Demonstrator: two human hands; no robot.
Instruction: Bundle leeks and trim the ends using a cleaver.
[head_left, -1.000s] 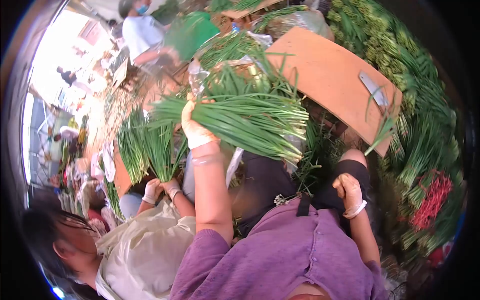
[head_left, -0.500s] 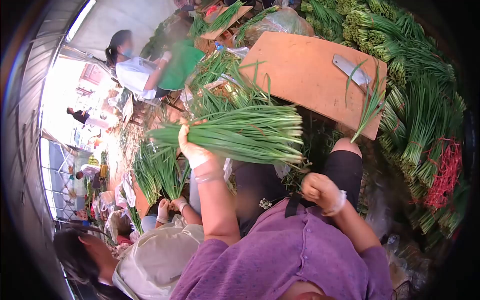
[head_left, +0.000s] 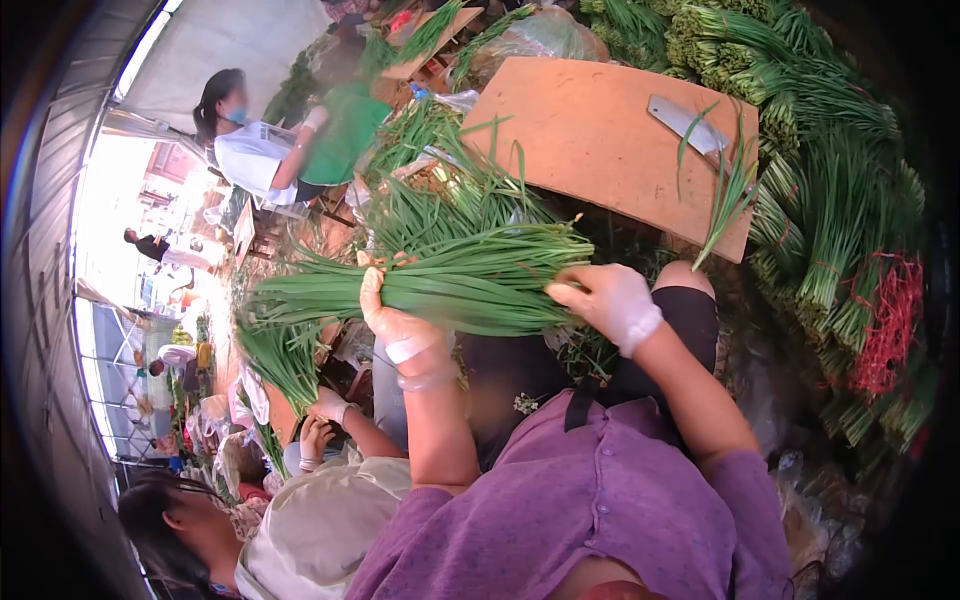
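Note:
A thick bunch of garlic chives lies sideways in front of my lap, leaf tips to the left, pale stem ends to the right. My left hand, in a thin clear glove, is wrapped round its middle. At the stem ends is my right hand, also gloved, with its thumb and fingers closed on them; some fingertips are hidden. Beyond the bunch, a cleaver and a few loose chives rest on a tilted wooden board.
Stacked chive bundles fill the right side, with a tangle of red ties on them. Loose chives heap behind my bunch. A co-worker in a pale top sits close on my left, hands near more chives. Another person sits farther back.
My right hand has risen from my lap to the stem ends and closed on them. The bunch has shifted slightly left, still in my left hand.

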